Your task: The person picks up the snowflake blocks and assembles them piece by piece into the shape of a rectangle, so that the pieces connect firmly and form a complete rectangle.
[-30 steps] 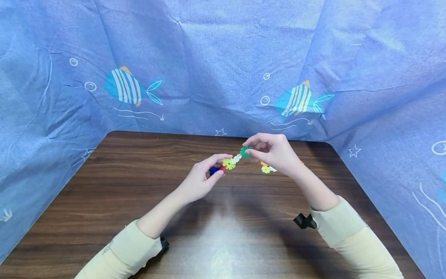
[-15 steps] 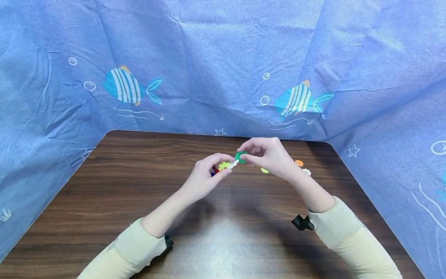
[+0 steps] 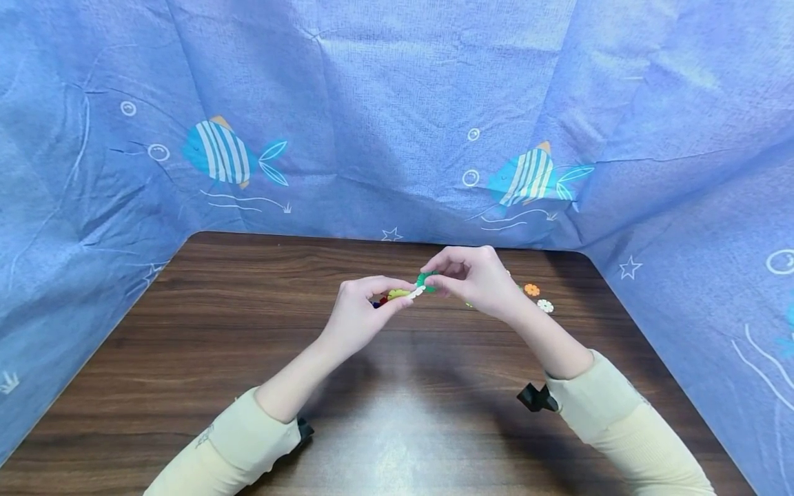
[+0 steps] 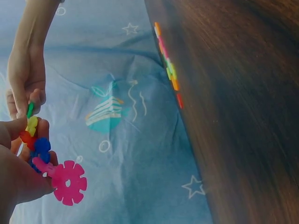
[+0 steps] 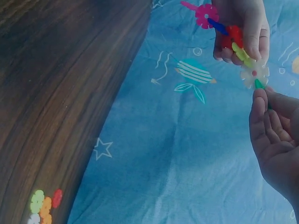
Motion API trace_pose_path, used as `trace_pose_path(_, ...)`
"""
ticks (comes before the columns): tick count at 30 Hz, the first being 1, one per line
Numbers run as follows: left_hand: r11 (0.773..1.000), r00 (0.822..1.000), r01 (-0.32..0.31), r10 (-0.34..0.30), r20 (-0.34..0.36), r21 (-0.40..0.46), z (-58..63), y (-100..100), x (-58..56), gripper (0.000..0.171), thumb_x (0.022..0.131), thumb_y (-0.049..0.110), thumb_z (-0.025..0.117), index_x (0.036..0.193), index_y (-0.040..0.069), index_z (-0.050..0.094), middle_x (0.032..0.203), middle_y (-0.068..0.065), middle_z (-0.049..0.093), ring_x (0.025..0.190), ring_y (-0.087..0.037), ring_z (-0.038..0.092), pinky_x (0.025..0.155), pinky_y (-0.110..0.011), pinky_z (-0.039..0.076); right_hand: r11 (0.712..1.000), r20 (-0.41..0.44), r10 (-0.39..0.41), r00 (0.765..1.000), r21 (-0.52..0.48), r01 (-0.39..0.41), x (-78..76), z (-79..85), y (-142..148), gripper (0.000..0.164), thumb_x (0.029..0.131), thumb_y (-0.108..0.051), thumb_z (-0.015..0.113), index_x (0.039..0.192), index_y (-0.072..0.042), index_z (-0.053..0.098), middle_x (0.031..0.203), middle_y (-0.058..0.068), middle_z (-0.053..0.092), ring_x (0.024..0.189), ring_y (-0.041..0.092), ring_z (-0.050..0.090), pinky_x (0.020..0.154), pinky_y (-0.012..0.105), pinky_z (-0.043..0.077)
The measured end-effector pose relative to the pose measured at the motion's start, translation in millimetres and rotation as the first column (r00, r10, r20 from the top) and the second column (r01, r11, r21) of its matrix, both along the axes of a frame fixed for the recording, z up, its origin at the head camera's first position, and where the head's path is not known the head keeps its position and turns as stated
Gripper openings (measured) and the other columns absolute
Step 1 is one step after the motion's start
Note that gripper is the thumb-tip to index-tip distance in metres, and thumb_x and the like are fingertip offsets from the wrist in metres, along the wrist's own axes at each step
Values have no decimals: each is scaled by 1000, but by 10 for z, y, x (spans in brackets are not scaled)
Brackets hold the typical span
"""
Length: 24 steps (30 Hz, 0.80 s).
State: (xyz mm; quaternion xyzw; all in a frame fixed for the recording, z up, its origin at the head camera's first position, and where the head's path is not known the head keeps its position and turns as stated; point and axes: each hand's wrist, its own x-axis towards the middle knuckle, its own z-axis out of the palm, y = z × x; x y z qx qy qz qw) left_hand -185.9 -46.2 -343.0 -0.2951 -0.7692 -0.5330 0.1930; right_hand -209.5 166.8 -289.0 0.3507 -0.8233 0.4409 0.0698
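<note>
My left hand (image 3: pixel 356 313) pinches a chain of plastic interlocking flower discs at its white disc (image 5: pixel 254 74). Behind that, yellow (image 5: pixel 241 55), red (image 5: pixel 235 36), blue (image 4: pixel 42 145) and pink (image 4: pixel 70 183) discs follow, the pink ones trailing past the left palm in the left wrist view. Between thumb and fingers my right hand (image 3: pixel 480 279) pinches a green disc (image 3: pixel 423 278), whose edge meets the white disc's rim. How deep the slots are engaged cannot be seen. Both hands are above the table, fingertips close together.
Loose discs lie on the brown wooden table (image 3: pixel 248 344) at the right, among them an orange one (image 3: pixel 532 290) and a white one (image 3: pixel 545 306). My right hand partly hides others. A blue fish-print cloth (image 3: pixel 397 138) hangs behind the table.
Over the last second both hands drew together, the right moving left and slightly down with the green disc. My left fingertips shifted along the chain from near the red and yellow discs to the white one.
</note>
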Motion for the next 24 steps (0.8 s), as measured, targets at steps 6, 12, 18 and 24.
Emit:
trace_pose_path(6, 1000, 996, 10, -9, 84, -9, -7, -10, -4, 17, 81, 16, 75, 97, 18, 74, 84, 5, 72, 64, -7, 59, 51, -24, 46, 1000, 22, 2, 1000, 18, -3, 21, 8, -10, 13, 81, -10, 73, 93, -10, 70, 76, 1, 70, 60, 10, 66, 54, 31, 54)
trace_pose_path(12, 1000, 978, 23, -24, 206, 7, -10, -33, -11, 17, 82, 19, 75, 98, 21, 73, 83, 6, 72, 65, -10, 62, 52, -27, 50, 999, 8, -26, 1000, 21, 26, 34, 68, 27, 23, 85, -3, 69, 107, -3, 66, 81, 9, 70, 61, 11, 66, 58, 28, 55)
trace_pose_path(18, 998, 958, 39, -53, 283, 56, -39, -94, -17, 16, 82, 19, 74, 98, 19, 72, 77, 2, 71, 64, -13, 65, 58, -29, 54, 990, -153, -115, 981, 68, 127, -162, -50, 276, 18, 89, -15, 67, 106, -17, 69, 75, -7, 69, 62, 6, 64, 56, 22, 49)
trace_pose_path(24, 992, 960, 42, -73, 271, 119, -58, -145, -23, 19, 83, 6, 71, 100, 6, 65, 83, -8, 70, 71, -13, 68, 64, -26, 55, 968, -228, -157, 961, 155, 195, -273, -178, 513, 12, 90, -18, 64, 100, -18, 71, 76, -10, 68, 57, 9, 57, 52, 20, 43)
